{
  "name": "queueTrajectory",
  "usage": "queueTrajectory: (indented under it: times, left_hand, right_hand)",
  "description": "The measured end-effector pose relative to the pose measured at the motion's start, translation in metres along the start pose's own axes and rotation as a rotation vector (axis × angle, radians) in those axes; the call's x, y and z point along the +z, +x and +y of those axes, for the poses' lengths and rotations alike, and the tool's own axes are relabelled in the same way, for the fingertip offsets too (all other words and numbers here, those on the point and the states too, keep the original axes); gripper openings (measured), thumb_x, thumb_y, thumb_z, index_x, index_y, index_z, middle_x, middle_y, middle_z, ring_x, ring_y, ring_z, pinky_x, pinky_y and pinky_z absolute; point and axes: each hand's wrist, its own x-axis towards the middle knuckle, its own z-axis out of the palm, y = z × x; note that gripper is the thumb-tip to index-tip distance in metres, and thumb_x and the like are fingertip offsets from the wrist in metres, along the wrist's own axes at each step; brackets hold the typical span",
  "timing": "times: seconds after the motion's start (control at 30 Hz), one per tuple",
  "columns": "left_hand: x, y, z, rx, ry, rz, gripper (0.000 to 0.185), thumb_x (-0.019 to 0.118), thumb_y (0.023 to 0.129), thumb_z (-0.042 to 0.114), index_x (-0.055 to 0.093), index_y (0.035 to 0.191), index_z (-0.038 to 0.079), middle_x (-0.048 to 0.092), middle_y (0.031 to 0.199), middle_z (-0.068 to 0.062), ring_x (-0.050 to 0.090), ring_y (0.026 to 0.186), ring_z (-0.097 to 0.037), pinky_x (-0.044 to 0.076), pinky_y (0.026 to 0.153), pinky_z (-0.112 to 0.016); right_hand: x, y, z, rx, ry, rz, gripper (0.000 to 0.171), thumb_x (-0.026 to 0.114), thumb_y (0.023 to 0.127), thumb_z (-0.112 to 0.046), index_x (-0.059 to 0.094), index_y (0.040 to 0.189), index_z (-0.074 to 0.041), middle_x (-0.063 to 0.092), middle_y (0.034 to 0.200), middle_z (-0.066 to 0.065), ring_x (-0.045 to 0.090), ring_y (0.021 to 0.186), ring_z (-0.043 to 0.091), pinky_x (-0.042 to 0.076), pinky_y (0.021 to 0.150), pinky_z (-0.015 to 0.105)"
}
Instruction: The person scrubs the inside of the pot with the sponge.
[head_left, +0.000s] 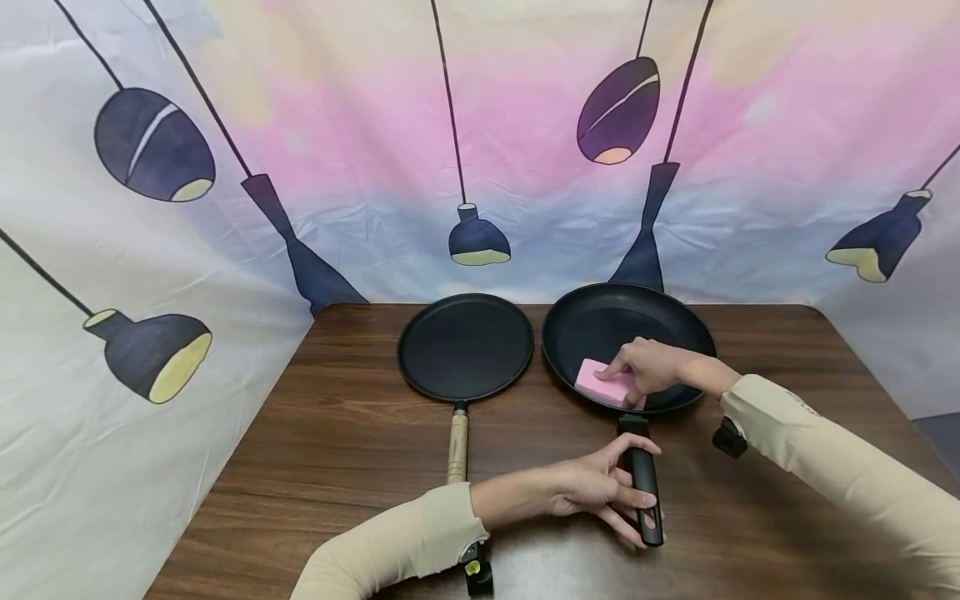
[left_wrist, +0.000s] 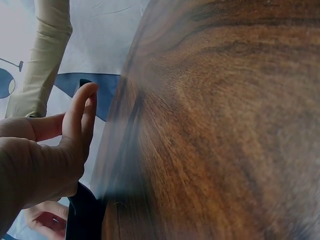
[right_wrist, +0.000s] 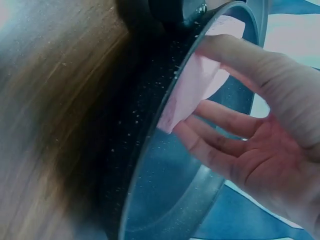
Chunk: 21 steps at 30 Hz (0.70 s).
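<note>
Fingers of the right hand (head_left: pixel 651 367) lie bent over a pink sponge (head_left: pixel 604 383) at the lower middle of the head view, thumb on its near side and fingertips on the far side, so the sponge is pinched against the floor of the black frying pan (head_left: pixel 592 321); the right wrist view shows the same grip from below, the thumb (right_wrist: pixel 235 52) laid across the pink block and the other fingers only gently bent beside it. Further down the frame, the left hand (head_left: pixel 600 487) curls loosely round the pan's black handle (head_left: pixel 645 483), thumb over the top and fingers reaching under the far end (the left wrist view shows one finger (left_wrist: pixel 80 115) raised nearly straight, so the wrap is not tight). Just left of the pan, close beside it, a flat black griddle pan (head_left: pixel 465 346) with a wooden handle (head_left: pixel 457 446) rests on the brown wooden table (head_left: pixel 337 433)
</note>
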Motion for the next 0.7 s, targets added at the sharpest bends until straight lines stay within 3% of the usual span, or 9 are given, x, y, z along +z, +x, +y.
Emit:
queueTrajectory:
  times: [0.17,0.2,0.27,0.37,0.47,0.6,0.7]
  left_hand:
    - [0.001,-0.001,-0.002,-0.005,-0.001,-0.003,0.054,0.053,0.102,-0.008,0.044,0.135,0.033,0.067,0.100,-0.015,0.059,0.120,-0.058,0.052,0.096,-0.068]
    - [0.001,-0.001,-0.002,-0.005,-0.002,-0.003,0.054,0.052,0.102,-0.009,0.044,0.135,0.033,0.067,0.100,-0.015,0.059,0.120,-0.059,0.052,0.096,-0.068]
    - [0.001,-0.001,-0.002,-0.002,-0.002,-0.005,0.054,0.052,0.102,-0.008,0.044,0.135,0.033,0.067,0.099,-0.014,0.058,0.120,-0.059,0.051,0.096,-0.068]
    - [0.001,0.000,-0.001,0.002,0.000,-0.002,0.053,0.052,0.102,-0.008,0.044,0.134,0.034,0.066,0.099,-0.014,0.059,0.119,-0.059,0.052,0.096,-0.068]
    - [0.001,0.000,-0.001,0.010,0.000,0.013,0.054,0.053,0.102,-0.008,0.044,0.134,0.034,0.065,0.099,-0.014,0.060,0.118,-0.058,0.052,0.095,-0.068]
    - [0.000,-0.001,-0.002,0.017,0.001,0.035,0.055,0.054,0.101,-0.009,0.046,0.134,0.034,0.065,0.097,-0.014,0.061,0.116,-0.058,0.054,0.093,-0.067]
    - [0.001,-0.001,-0.003,0.024,0.001,0.038,0.055,0.054,0.101,-0.008,0.046,0.135,0.034,0.065,0.097,-0.014,0.061,0.116,-0.058,0.054,0.093,-0.066]
  right_hand:
    - [0.011,0.005,0.003,0.018,0.041,0.061,0.053,0.083,0.084,-0.014,0.067,0.133,-0.004,0.070,0.092,0.007,0.046,0.064,0.004,0.039,0.054,0.016]
    - [0.012,0.005,0.003,0.024,0.054,0.058,0.053,0.082,0.085,-0.014,0.066,0.134,-0.004,0.064,0.083,0.004,0.043,0.060,0.003,0.037,0.052,0.016]
    - [0.010,0.003,0.003,0.032,0.084,0.032,0.054,0.081,0.085,-0.011,0.064,0.136,-0.003,0.050,0.073,-0.001,0.035,0.055,0.000,0.031,0.050,0.016]
    - [0.002,-0.002,0.003,0.073,0.110,-0.046,0.056,0.078,0.085,-0.004,0.063,0.139,-0.006,0.049,0.073,-0.001,0.036,0.056,0.002,0.032,0.052,0.016]
    - [-0.007,-0.011,0.004,0.119,0.106,-0.113,0.057,0.071,0.082,0.011,0.067,0.135,-0.011,0.066,0.097,0.009,0.045,0.063,0.007,0.040,0.057,0.019]
    - [-0.014,-0.023,0.013,0.154,-0.001,-0.118,0.056,0.070,0.076,0.019,0.071,0.117,-0.020,0.064,0.128,0.018,0.055,0.087,0.021,0.049,0.071,0.029]
    - [-0.016,-0.030,0.027,0.162,-0.126,-0.054,0.048,0.077,0.074,0.013,0.067,0.108,-0.021,0.064,0.119,0.016,0.053,0.095,0.027,0.050,0.076,0.036]
